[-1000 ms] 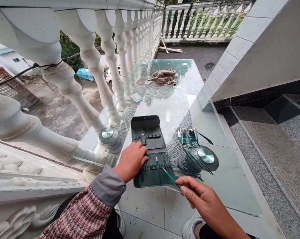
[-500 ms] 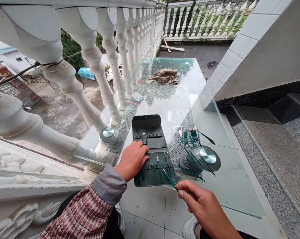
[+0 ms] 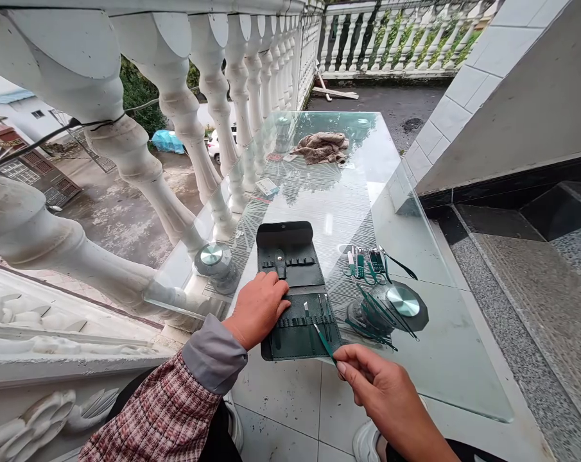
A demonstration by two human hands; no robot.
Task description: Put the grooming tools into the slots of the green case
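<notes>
A dark green manicure case (image 3: pixel 300 276) lies unfolded on the glass table, with small elastic loops across both panels. My left hand (image 3: pixel 259 308) presses on its left side, fingers curled over the edge near the fold. A few slim tools (image 3: pixel 325 314) stand in the loops of the near panel. Between the thumb and fingers of my right hand (image 3: pixel 372 378) is a slim green-handled manicure tool (image 3: pixel 326 343); its pointed silver tip lies at the loop row. Right of the case are nail clippers (image 3: pixel 375 260), scissors and several thin green tools (image 3: pixel 384 308).
The glass tabletop (image 3: pixel 444 359) has a bare front corner at the right. Farther back lie a crumpled brown cloth (image 3: pixel 320 149) and a small box (image 3: pixel 267 187). White balusters (image 3: pixel 174 115) line the left side; stone steps (image 3: pixel 535 269) rise at the right.
My right hand has moved slightly left and up, bringing the green tool's tip to the loop row. My left hand and the case stay nearly still.
</notes>
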